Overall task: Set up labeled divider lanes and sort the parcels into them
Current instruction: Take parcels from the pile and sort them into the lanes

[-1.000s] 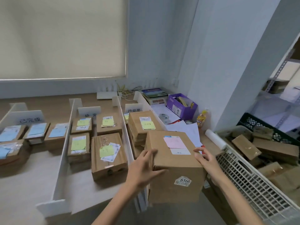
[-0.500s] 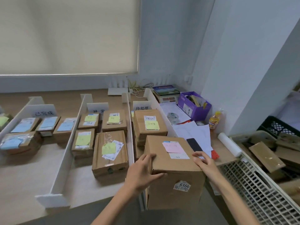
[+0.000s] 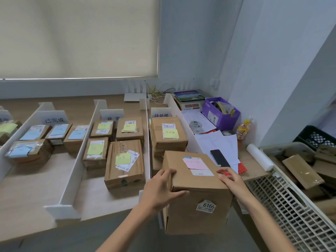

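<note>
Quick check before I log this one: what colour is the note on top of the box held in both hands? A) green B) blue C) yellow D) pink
D: the box, gripped at its top edges by the left hand and the right hand, has a pink note stuck on its top face.

My left hand (image 3: 161, 190) grips the near left corner of the cardboard box (image 3: 200, 213), fingers (image 3: 168, 172) over its top edge and thumb across its front face, while my right hand (image 3: 231, 179) holds its right top edge, fingers curled.
</note>
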Motion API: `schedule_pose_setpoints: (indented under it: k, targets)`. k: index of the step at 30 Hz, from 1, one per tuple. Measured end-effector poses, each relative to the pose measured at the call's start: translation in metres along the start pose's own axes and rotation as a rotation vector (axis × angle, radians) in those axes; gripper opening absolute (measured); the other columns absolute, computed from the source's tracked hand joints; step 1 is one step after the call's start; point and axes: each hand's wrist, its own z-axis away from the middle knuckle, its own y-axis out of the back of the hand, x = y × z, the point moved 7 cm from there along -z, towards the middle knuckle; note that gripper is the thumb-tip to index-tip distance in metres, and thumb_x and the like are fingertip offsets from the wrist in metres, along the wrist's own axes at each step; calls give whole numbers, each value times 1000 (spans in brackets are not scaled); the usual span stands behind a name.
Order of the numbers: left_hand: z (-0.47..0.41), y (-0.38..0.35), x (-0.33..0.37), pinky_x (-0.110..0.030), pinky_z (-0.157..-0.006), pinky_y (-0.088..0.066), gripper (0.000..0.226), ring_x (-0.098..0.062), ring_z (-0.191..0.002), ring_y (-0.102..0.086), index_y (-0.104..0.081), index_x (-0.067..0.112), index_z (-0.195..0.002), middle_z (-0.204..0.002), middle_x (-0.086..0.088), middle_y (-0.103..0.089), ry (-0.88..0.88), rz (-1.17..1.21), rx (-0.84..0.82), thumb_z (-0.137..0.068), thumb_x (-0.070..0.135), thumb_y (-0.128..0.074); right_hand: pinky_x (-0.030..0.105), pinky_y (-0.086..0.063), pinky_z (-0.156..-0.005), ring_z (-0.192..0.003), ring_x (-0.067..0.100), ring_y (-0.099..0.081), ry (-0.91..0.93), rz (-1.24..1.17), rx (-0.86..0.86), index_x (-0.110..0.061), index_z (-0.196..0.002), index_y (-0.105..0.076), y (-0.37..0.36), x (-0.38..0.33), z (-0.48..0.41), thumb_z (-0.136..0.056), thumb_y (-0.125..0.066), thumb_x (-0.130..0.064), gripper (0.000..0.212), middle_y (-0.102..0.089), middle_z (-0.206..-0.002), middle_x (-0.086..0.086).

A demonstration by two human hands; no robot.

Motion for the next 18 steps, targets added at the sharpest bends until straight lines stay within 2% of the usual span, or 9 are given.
schedule_pose_setpoints:
  k: [6, 10, 12, 15, 17, 18]
  targets:
    - [10, -9, 4, -28, -87, -48, 78, -12, -105, -57, -43, 32, -130, -123, 12, -53, 14, 19, -19, -65, 70, -66, 25, -46, -74, -97, 18, -55, 6, 5, -11, -18, -104, -61, 5, 6, 3, -93, -54, -17, 13, -60, -107, 10]
    - [8, -3, 11, -31, -83, -51, 79, -10, -88, -64, -44, 37, -127, -122, 17, -52, -24, 29, -16, -62, 81, -54, 24, -42, -64, -94, 19, -56, 21, -29, 7, -21, -106, -60, 12, 0, 10, -95, -53, -20, 13, -60, -104, 10]
    - [8, 1, 16, -33, -82, -53, 75, -7, -82, -65, -46, 38, -125, -122, 18, -53, -37, 90, -9, -65, 84, -45, 25, -41, -62, -91, 18, -55, 28, -47, 5, -23, -106, -59, 18, -4, 14, -95, -53, -22, 13, -59, -104, 9]
    - [2, 8, 17, -37, -83, -54, 70, -7, -86, -65, -44, 35, -126, -116, 18, -61, 13, 215, 76, -75, 81, -35, 29, -45, -66, -94, 25, -57, 65, -91, 17, -27, -102, -61, 33, -15, 20, -94, -54, -23, 11, -60, -104, 10]
    - [-5, 11, 16, -39, -81, -55, 70, -8, -85, -66, -45, 32, -129, -104, 17, -64, 96, 361, 124, -77, 78, -41, 27, -47, -71, -95, 23, -58, 123, -96, 41, -26, -102, -62, 45, -27, 26, -94, -55, -20, 12, -62, -102, 10]
    - [-8, 12, 19, -36, -82, -54, 61, -10, -87, -65, -48, 31, -125, -102, 14, -63, 126, 436, 115, -80, 71, -47, 24, -46, -69, -92, 20, -58, 156, -86, 60, -25, -102, -62, 51, -34, 29, -93, -55, -19, 12, -62, -99, 10]
